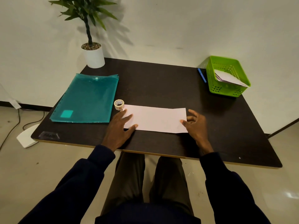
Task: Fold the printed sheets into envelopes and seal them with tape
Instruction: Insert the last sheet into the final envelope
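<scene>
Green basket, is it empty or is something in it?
Not empty. The green basket holds a few folded white papers, resting against its right side.

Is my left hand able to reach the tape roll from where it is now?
Probably yes. The left hand lies flat on the left end of the folded sheet, and the tape roll stands just beyond its fingertips with nothing between them.

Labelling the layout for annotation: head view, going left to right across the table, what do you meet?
teal folder → tape roll → folded sheet → blue pen → green basket. The plant is left out because it overlaps the folder.
</scene>
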